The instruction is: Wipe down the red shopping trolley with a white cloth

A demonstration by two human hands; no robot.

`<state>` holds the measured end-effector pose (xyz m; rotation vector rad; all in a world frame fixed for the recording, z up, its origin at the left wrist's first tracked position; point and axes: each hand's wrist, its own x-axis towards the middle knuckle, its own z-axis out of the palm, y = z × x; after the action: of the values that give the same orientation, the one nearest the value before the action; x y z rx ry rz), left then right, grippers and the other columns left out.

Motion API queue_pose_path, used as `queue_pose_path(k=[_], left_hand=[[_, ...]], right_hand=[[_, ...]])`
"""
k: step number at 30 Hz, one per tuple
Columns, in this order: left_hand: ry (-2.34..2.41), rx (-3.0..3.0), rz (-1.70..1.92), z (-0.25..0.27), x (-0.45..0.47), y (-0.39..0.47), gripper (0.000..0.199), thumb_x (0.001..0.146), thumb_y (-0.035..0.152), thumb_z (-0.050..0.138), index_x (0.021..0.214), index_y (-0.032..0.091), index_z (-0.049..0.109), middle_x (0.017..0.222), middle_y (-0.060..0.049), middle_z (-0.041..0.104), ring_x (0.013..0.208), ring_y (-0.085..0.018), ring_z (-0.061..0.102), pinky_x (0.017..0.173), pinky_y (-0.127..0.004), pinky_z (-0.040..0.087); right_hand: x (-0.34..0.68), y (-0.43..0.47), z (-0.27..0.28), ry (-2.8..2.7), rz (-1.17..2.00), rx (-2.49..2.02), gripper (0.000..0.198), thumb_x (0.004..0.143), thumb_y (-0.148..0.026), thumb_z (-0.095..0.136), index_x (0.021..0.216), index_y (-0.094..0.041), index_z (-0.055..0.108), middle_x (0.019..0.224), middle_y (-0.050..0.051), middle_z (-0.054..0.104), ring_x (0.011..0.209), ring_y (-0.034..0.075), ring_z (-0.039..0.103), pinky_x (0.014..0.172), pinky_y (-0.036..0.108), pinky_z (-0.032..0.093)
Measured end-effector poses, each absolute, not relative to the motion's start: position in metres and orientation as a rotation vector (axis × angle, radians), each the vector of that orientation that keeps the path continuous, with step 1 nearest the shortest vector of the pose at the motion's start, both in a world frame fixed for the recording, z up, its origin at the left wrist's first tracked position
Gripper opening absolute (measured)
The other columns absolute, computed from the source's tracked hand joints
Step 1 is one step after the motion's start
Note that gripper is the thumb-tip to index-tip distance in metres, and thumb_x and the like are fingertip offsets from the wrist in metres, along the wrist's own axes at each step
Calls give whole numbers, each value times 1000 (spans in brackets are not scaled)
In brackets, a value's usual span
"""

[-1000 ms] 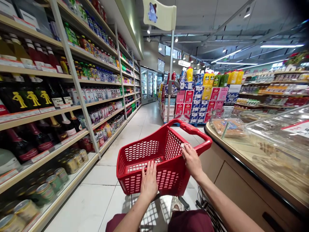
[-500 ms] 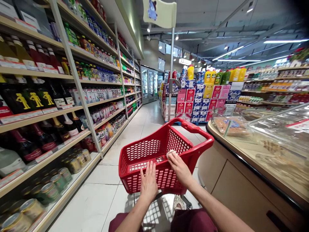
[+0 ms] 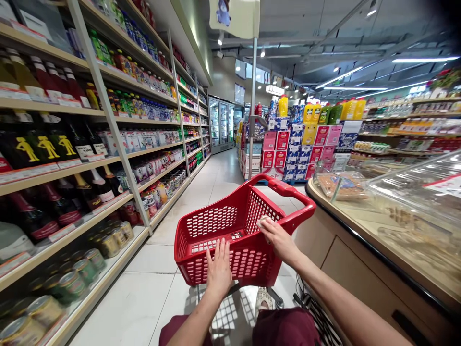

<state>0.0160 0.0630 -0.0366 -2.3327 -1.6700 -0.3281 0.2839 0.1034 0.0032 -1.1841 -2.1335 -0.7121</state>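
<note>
In front of me a small red shopping cart (image 3: pixel 201 269) stands on the floor, its basket pierced with rows of holes and a flag pole (image 3: pixel 252 86) rising behind it. My left hand (image 3: pixel 219 269) lies flat with fingers stretched against the near side wall of the basket. On the near rim, towards the handle end, my right hand (image 3: pixel 277 238) presses a crumpled white cloth or tissue (image 3: pixel 264 221); its fingers are closed over the wad. The cart's handle (image 3: pixel 288 190) arches up at the right. Inside the basket only bare red plastic shows.
Shelves of bottles and cans (image 3: pixel 124 158) line the left side. At the right stands a counter (image 3: pixel 345 259) with clear covers. Stacked drink cartons (image 3: pixel 281 158) block the way behind the cart. Dark cables (image 3: pixel 313 302) lie on the floor by the counter.
My right hand has slid a little to the right along the basket's rim with the white wad. My left hand stays against the side wall. The view has shifted slightly.
</note>
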Motion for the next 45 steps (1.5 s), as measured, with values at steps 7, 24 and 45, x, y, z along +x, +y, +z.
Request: queue_pose_path(k=[7, 24, 45], left_hand=[[-1608, -2310, -383, -44, 14, 62, 71, 71, 23, 43, 136, 15, 15, 143, -6, 20, 132, -25, 8, 104, -51, 13], [-1634, -2332, -450, -46, 8, 58, 73, 68, 18, 43, 136, 12, 16, 142, -7, 21, 132, -22, 10, 105, -49, 14], [-1679, -2296, -438, -53, -7, 55, 72, 68, 13, 39, 136, 12, 15, 143, -7, 19, 132, -21, 5, 106, -47, 10]], right_hand=[[277, 101, -2, -1824, -788, -1373, 43, 78, -3, 32, 113, -13, 55, 124, 12, 48, 125, 24, 29, 98, 44, 34], [239, 89, -18, -2101, -763, -1241, 44, 81, -4, 31, 120, -15, 49, 130, 8, 43, 129, 21, 21, 101, 41, 32], [187, 90, -35, -2125, -597, -1157, 47, 81, -3, 32, 124, -16, 45, 131, 7, 42, 130, 18, 18, 103, 40, 30]])
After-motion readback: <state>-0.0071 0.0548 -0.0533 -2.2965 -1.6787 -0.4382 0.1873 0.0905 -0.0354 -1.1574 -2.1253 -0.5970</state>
